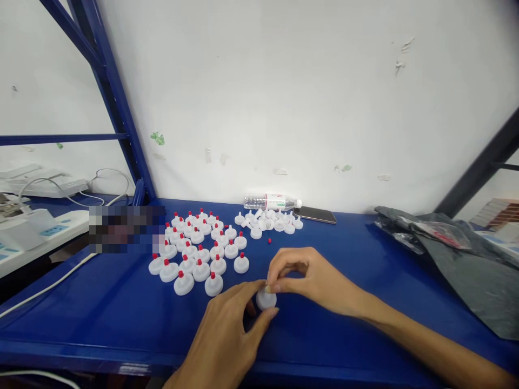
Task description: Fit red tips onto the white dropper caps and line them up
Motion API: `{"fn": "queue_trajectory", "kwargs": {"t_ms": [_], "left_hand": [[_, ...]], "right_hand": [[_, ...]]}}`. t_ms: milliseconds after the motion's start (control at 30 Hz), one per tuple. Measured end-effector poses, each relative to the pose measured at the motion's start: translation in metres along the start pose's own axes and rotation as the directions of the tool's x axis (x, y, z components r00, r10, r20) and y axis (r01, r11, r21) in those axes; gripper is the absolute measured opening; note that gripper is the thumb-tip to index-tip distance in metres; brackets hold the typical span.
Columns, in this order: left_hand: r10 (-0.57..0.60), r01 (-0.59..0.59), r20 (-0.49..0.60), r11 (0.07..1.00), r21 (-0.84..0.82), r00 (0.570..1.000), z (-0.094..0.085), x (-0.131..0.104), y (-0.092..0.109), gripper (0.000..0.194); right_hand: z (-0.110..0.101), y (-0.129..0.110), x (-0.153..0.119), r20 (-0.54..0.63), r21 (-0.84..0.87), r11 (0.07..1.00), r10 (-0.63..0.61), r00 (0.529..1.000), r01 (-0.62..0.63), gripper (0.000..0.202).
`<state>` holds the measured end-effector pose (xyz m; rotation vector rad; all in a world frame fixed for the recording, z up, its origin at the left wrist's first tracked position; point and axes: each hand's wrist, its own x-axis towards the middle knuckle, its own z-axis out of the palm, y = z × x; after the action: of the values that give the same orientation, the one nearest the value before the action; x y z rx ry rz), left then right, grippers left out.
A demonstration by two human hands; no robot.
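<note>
The grip of the left hand [229, 319] is closed around the white nozzle cap [265, 301], with thumb and fingers at its sides. The right hand [304, 273] pinches the top of this cap; its fingers hide the tip, so I cannot tell its colour. The cap is near the front of the blue tabletop [121, 313]. Just beyond the hands lies one small red piece [270, 241]. To the left stand many red-tipped caps [200, 272]. Farther back, plain white caps [279, 225] are gathered before a lying bottle [275, 202].
</note>
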<state>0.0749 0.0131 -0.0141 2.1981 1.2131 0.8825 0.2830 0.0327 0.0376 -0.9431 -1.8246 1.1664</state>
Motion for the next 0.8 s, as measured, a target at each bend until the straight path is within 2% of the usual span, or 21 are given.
{"fn": "queue_trajectory", "kwargs": {"t_ms": [167,300,433,567,667,800], "left_hand": [[-0.027,0.027,0.011,1.000,-0.009,1.000,0.0001,-0.0003,-0.0010,0.027],[-0.053,0.053,0.052,0.999,-0.002,0.997,-0.0013,-0.0007,0.0006,0.022],[-0.085,0.086,0.058,0.996,-0.025,0.995,-0.0028,-0.0005,0.0024,0.022],[-0.109,0.110,0.050,0.994,-0.006,0.993,-0.0035,0.0010,0.0026,0.022],[-0.085,0.084,0.052,0.996,0.024,0.995,-0.0029,0.0017,0.0008,0.020],[-0.028,0.028,0.002,0.998,0.050,1.000,-0.0006,0.0003,-0.0023,0.039]], "right_hand": [[0.0035,0.0030,-0.0009,-0.045,0.095,0.995,-0.007,0.999,0.011,0.010],[0.0079,0.0021,-0.0013,-0.031,0.017,0.999,-0.028,0.999,0.029,0.004],[0.0086,0.0023,-0.0008,-0.007,0.019,1.000,0.005,1.000,-0.005,0.006],[0.0091,0.0021,-0.0007,0.002,-0.134,0.990,-0.037,0.999,0.037,0.006],[0.0099,0.0022,-0.0017,0.017,-0.247,0.964,-0.099,0.995,0.100,0.007],[0.0061,0.0081,-0.0026,0.023,-0.291,0.951,-0.100,0.995,0.102,0.007]]}}
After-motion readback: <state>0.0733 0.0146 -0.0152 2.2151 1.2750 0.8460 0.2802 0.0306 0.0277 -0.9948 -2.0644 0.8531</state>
